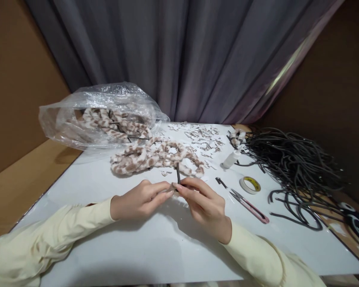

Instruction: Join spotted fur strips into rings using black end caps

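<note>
Both my hands meet over the front middle of the white table [113,251]. My right hand [205,203] pinches a short black cord [178,172] whose free end sticks up past the fingertips. At the same spot my left hand [143,198] has its thumb and fingers closed on a small greyish-brown piece of fabric [174,186] around the cord's lower end. Some pale material shows below the fingers, mostly hidden. Just beyond my hands lie several fluffy brown-and-white rings [131,161].
A clear plastic bag [107,97] with more fluffy rings stands back left. Small cut-out pieces [205,137] are scattered behind. To the right are a white bottle [231,159], tape roll [250,185], pink-handled thread snips [251,207], a heap of black cords [290,159] and black-handled scissors [357,225].
</note>
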A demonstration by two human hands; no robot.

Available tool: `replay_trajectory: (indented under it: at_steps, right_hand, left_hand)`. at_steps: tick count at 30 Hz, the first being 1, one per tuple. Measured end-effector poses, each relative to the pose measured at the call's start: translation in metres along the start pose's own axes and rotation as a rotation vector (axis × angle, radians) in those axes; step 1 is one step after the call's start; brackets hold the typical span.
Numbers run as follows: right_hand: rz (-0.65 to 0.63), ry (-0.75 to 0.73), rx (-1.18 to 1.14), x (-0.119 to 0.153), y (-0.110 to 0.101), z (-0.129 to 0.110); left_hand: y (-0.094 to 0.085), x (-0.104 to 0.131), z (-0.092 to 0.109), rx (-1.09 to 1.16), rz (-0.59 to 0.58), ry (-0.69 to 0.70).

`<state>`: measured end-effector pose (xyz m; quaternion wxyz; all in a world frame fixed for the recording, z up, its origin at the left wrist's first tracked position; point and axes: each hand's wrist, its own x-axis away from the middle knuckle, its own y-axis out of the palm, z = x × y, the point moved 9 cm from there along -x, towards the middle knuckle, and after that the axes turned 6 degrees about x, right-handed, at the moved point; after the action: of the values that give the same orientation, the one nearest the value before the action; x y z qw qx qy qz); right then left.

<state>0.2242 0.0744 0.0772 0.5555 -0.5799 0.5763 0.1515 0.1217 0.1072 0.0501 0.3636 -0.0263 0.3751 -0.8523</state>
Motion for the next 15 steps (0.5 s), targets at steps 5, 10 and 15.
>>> replay_trajectory:
  at_steps: [5, 10, 15]
  right_hand:
    - [-0.15, -0.003, 0.01, 0.003, 0.012, 0.004]
    - [-0.294, -0.102, 0.16, 0.002, 0.02, -0.003]
    - [-0.411, -0.157, 0.197, 0.002, 0.029, -0.005]
  left_hand:
    - [0.001, 0.001, -0.002, -0.049, -0.011, 0.021]
    - [0.0, 0.001, -0.001, -0.055, 0.003, 0.032]
    - [0.007, 0.003, 0.005, -0.17, -0.035, 0.128]
